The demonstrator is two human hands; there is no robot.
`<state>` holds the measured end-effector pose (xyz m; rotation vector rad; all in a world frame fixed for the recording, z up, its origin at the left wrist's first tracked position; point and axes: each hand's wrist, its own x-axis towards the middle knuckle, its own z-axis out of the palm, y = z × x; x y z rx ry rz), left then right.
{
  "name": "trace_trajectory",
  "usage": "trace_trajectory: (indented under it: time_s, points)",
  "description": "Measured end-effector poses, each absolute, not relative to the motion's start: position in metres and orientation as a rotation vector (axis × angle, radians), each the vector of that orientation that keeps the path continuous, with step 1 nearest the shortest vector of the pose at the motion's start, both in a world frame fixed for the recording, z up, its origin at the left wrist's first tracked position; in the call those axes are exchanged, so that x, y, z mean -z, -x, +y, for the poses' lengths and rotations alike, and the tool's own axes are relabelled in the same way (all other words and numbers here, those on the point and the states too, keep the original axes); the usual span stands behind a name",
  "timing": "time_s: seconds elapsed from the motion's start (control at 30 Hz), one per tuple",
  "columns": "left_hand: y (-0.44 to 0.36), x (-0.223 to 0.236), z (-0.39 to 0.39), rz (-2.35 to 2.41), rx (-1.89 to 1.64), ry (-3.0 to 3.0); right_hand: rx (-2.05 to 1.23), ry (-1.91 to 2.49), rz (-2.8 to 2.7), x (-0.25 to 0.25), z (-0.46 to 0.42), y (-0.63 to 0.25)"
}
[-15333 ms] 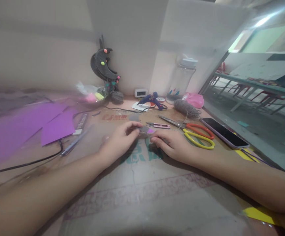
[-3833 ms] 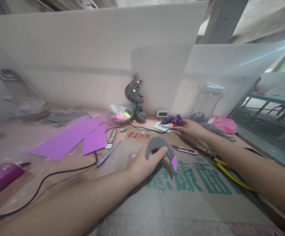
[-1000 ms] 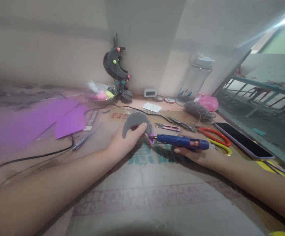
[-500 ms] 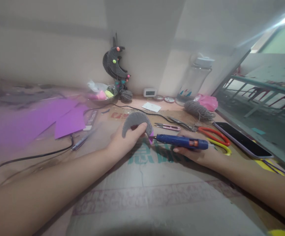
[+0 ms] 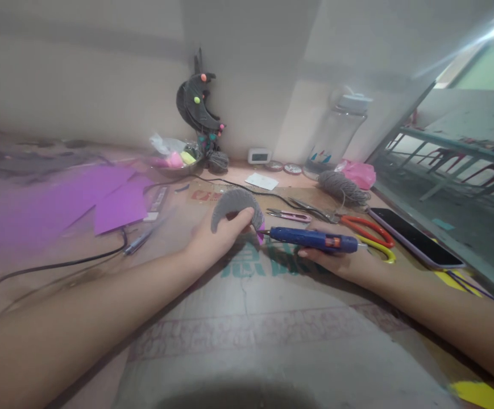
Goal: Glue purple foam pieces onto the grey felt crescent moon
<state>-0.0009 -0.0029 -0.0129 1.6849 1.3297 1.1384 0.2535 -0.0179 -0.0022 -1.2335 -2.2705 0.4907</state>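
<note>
A grey yarn-covered crescent (image 5: 239,200) with a bit of purple showing at its lower right tip is pinched in my left hand (image 5: 225,233), thumb across its inner edge. My right hand (image 5: 336,258) is wrapped round a blue hot glue gun (image 5: 310,238) whose nozzle points left. The nozzle tip is at the purple end of the crescent; whether they touch I cannot tell. Just behind the glue gun lie pink thread snips (image 5: 291,216) and scissors with red and yellow handles (image 5: 368,224), partly hidden by my right hand.
Purple sheets (image 5: 121,204), a pen (image 5: 142,241) and a black cord (image 5: 59,266) lie at the left. A dark crescent ornament (image 5: 193,105) stands by the wall. Grey yarn (image 5: 343,187), a water bottle (image 5: 336,136) and a phone (image 5: 417,238) are at the right.
The view has shifted slightly, so everything sits a little higher in the picture. Both hands keep their holds, and the nozzle stays beside the crescent's purple tip.
</note>
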Motion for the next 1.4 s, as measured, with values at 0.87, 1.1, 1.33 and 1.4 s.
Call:
trace_trajectory:
  time_s: [0.87, 1.1, 1.33, 1.4]
  points:
    - [-0.001, 0.014, -0.001, 1.244, -1.157, -1.635, -0.451, 1.285, -2.173, 0.006, -0.014, -0.255]
    - [-0.003, 0.01, 0.001, 1.36, -1.057, -1.655, -0.354, 1.288, -2.191, 0.015, -0.009, -0.262]
    - [-0.002, 0.015, 0.001, 1.334, -1.163, -1.626, -0.344, 1.252, -2.104, 0.016, -0.007, -0.259]
    - [-0.002, 0.016, 0.002, 1.32, -1.179, -1.618, -0.356, 1.263, -2.051, 0.013, -0.005, -0.258]
